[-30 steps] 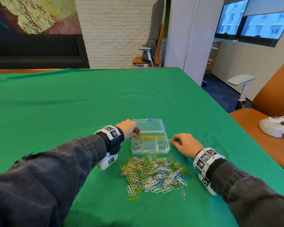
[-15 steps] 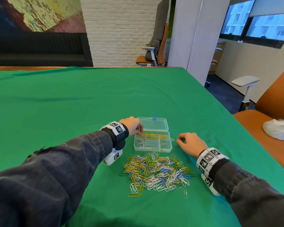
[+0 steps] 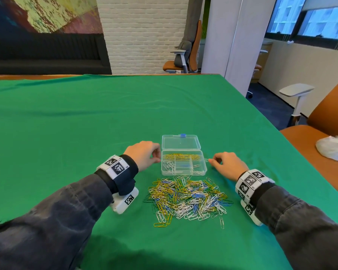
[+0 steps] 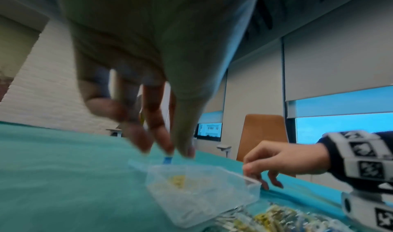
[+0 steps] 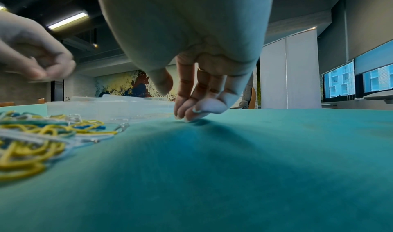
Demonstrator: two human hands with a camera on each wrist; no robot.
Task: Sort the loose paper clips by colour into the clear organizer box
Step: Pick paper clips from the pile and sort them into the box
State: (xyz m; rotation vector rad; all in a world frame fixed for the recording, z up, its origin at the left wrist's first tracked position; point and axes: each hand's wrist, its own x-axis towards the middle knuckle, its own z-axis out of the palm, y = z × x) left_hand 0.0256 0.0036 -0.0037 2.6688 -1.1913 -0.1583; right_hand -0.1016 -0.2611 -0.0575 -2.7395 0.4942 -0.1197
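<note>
Clear plastic organizer box (image 3: 184, 168) open on the green cloth-covered tabletop (image 3: 86, 123), lid folded back; yellow clips in the far compartment, white ones at left. Heap of loose yellow, white, blue and green paper clips (image 3: 185, 197) just in front of the box. Left hand (image 3: 142, 155) beside the box's left wall, fingers curled; whether anything is pinched, cannot tell. Right hand (image 3: 227, 166) at the right wall, fingertips (image 5: 189, 112) bunched down on the cloth, closed on nothing discernible.
</note>
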